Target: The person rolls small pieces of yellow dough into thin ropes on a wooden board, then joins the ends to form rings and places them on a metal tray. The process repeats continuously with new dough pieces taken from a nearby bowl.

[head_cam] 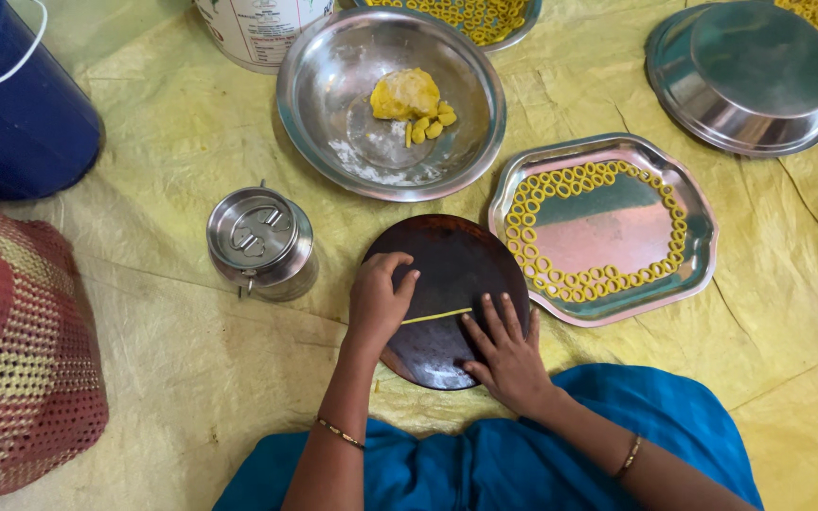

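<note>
- The round dark brown wooden board [452,270] lies flat on the yellow plastic floor sheet [191,360], its near edge just in front of the person's blue-clad lap [513,454].
- A thin yellow strand of rolled dough [435,316] lies across the board's near half, running between the two hands.
- The left hand [379,301] rests on the board's left edge, fingers loosely curled over the strand's left end — its grip is not clamped on anything.
- The right hand [508,355] lies flat, fingers spread apart, on the board's right near part, fingertips touching the strand's right end.
- Just right of the board, almost touching its edge, sits the scalloped steel tray [608,227] with small yellow dough rings [523,222] lined round its rim; its middle is bare.
- Beyond the board stands the large round steel bowl [352,123] holding a lump of yellow dough [404,93] and small cut pieces.
- The small lidded steel canister [259,241] stands just left of the board — open sheet lies between it and the red woven basket [21,360] at the left edge.
</note>
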